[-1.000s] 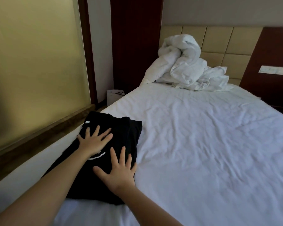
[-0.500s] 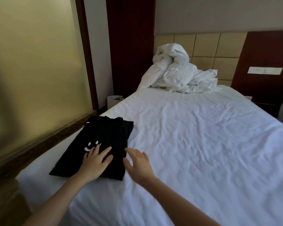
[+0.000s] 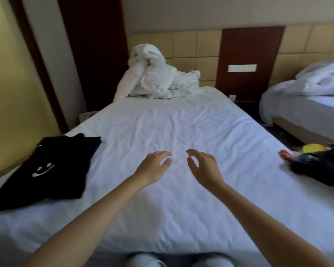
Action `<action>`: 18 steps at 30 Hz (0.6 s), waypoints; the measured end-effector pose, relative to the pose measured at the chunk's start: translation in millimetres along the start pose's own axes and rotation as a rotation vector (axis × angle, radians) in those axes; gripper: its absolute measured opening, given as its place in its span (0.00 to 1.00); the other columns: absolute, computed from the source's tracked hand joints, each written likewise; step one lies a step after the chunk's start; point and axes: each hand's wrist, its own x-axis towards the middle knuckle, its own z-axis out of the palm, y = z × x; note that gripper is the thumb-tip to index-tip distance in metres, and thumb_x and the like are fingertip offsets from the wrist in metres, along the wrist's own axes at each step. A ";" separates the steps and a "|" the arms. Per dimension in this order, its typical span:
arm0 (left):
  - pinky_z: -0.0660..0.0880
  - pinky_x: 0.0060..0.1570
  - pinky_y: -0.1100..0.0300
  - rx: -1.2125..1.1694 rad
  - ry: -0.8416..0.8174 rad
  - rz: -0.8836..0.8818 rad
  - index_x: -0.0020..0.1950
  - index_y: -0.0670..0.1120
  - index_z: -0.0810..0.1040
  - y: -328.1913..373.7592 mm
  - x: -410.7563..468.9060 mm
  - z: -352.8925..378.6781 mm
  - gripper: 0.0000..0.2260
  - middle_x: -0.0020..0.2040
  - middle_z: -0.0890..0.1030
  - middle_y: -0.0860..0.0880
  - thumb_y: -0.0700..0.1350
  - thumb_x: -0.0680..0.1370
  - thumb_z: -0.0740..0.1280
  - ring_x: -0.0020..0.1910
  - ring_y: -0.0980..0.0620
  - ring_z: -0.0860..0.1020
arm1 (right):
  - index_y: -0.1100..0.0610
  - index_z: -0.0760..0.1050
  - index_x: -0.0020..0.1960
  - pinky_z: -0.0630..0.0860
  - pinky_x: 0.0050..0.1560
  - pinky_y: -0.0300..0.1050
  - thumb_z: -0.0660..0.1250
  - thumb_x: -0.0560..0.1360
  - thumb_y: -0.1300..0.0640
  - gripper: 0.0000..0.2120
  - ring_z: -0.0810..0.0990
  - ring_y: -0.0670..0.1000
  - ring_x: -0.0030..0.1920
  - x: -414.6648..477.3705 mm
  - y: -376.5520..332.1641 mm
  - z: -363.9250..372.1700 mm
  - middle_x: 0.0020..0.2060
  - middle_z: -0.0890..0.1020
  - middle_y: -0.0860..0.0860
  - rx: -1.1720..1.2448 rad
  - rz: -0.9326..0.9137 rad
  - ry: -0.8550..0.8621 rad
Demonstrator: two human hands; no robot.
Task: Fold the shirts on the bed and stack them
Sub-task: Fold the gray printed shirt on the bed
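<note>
Your hands have come off the folded black shirt [image 3: 52, 170] and swung right of it | left hand [image 3: 152, 168] and right hand [image 3: 204, 168] empty, fingers loose, slightly apart over the bed [image 3: 181, 122] | shirt flat, long axis toward the headboard | next, probably: reach for the dark clothes pile [image 3: 326, 164] far right of the shirt.

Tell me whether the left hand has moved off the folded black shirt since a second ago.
Yes. The left hand has come off the folded black shirt and shifted right, toward the middle of the bed, open and holding nothing.
</note>
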 end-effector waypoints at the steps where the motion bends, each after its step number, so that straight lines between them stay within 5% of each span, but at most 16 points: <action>1: 0.63 0.65 0.61 -0.018 -0.024 0.039 0.69 0.50 0.71 21.4 9.8 14.6 0.16 0.68 0.72 0.52 0.51 0.82 0.57 0.69 0.53 0.67 | 0.58 0.76 0.61 0.65 0.60 0.46 0.61 0.77 0.56 0.14 0.79 0.55 0.57 -6.5 18.0 -17.4 0.53 0.82 0.52 -0.020 0.029 0.033; 10: 0.67 0.61 0.59 -0.121 -0.284 0.255 0.65 0.48 0.75 199.7 73.4 163.9 0.14 0.65 0.75 0.48 0.49 0.80 0.61 0.64 0.49 0.72 | 0.57 0.76 0.60 0.67 0.57 0.48 0.57 0.74 0.53 0.18 0.78 0.58 0.56 -85.8 176.8 -160.3 0.53 0.82 0.55 -0.260 0.369 0.251; 14: 0.68 0.62 0.57 -0.137 -0.332 0.282 0.68 0.47 0.72 254.4 100.3 216.6 0.17 0.66 0.75 0.46 0.48 0.79 0.62 0.65 0.47 0.72 | 0.58 0.74 0.64 0.60 0.61 0.47 0.62 0.74 0.57 0.19 0.74 0.57 0.62 -117.7 239.8 -183.0 0.59 0.79 0.56 -0.390 0.519 0.387; 18: 0.70 0.62 0.55 -0.204 -0.339 0.266 0.69 0.46 0.71 297.6 129.7 261.4 0.19 0.66 0.74 0.46 0.49 0.79 0.63 0.65 0.46 0.72 | 0.62 0.75 0.62 0.58 0.60 0.51 0.56 0.71 0.50 0.25 0.77 0.60 0.58 -139.8 281.7 -172.2 0.57 0.79 0.59 -0.548 0.568 0.456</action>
